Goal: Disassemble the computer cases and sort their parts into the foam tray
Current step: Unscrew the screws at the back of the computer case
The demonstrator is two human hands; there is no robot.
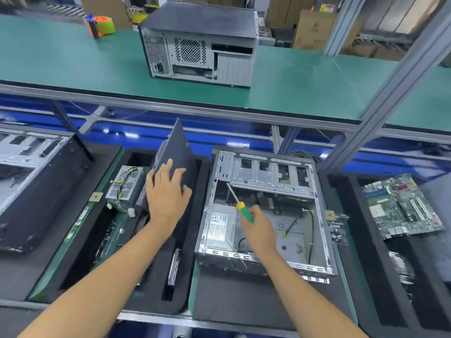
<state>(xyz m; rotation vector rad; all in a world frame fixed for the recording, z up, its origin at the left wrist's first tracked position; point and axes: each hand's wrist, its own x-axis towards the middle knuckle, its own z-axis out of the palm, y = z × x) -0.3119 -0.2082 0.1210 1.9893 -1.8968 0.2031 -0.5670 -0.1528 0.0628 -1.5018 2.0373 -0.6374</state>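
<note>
Our left hand (168, 191) grips dark panel (177, 152), tilting it upright for foam tray (195, 240) slot. Right hand (258, 228) wraps screwdriver (240, 203), kept over open case (266, 211) for next screw.

Left hand (167, 191) grips a dark side panel (177, 152) upright over the foam tray (195, 240); beside it, right hand (260, 230) holds a screwdriver (240, 206) inside the open case (266, 211).
</note>
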